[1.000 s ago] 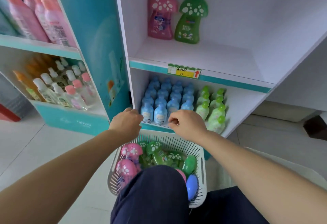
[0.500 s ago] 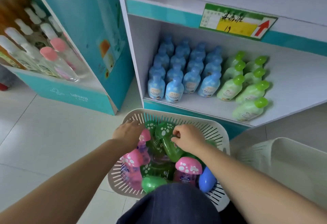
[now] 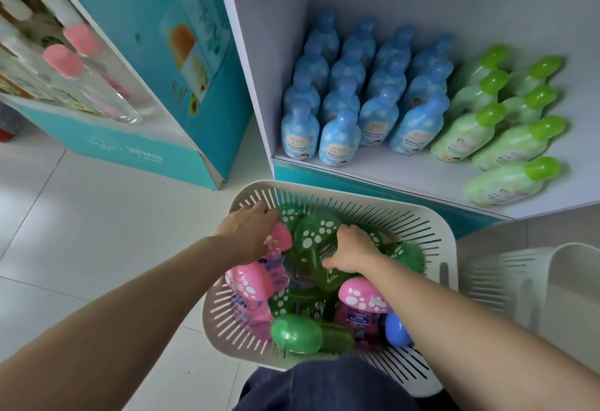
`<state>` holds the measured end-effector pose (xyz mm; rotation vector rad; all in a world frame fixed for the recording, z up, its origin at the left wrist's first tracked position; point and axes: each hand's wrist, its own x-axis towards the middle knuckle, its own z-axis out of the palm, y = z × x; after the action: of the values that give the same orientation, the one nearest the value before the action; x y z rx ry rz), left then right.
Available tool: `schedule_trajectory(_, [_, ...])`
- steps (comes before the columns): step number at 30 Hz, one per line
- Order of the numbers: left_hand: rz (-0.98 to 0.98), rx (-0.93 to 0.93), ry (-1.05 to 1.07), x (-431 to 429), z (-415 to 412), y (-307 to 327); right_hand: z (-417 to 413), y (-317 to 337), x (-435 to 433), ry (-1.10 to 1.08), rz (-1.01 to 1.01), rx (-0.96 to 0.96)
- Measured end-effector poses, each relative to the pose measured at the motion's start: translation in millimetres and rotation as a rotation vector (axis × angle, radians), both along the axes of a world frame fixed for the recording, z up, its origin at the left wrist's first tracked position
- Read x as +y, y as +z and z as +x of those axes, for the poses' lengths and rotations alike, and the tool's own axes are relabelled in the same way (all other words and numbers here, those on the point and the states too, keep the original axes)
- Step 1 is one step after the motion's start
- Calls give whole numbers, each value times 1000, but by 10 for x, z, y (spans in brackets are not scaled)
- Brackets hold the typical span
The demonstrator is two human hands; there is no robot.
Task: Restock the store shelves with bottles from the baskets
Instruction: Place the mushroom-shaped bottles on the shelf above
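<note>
A white slatted basket (image 3: 418, 216) stands on the floor in front of me, filled with several pink and green mushroom-capped bottles. My left hand (image 3: 248, 232) reaches into its left side and closes on a pink mushroom bottle (image 3: 276, 255). My right hand (image 3: 349, 248) is in the middle of the basket, gripping a green mushroom bottle (image 3: 316, 238) by its neck below the spotted cap. Behind the basket, the white bottom shelf (image 3: 406, 173) holds rows of blue bottles (image 3: 341, 138) and green bottles (image 3: 467, 131).
A second white basket (image 3: 535, 284) stands to the right. A teal display stand (image 3: 136, 151) with clear pink-capped bottles rises at the left. White tiled floor (image 3: 81, 232) spreads to the left. My dark-trousered knee (image 3: 324, 384) is at the basket's near edge.
My view tipped down from the upper shelves to the basket. Both hands dropped from the basket's far rim into it and closed on bottles.
</note>
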<state>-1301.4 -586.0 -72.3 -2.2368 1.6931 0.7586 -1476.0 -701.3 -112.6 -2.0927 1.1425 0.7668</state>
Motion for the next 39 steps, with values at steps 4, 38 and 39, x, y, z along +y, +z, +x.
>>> schedule_trajectory(4, [36, 69, -14, -36, -12, 101, 1, 16, 3, -97, 77, -66])
schedule_trajectory(38, [-356, 21, 216, -123, -224, 1784, -247, 1764, -70, -27, -163, -485])
schedule_trajectory(39, [-372, 14, 213, -99, -246, 1890, -257, 1871, -51, -42, -185, -504])
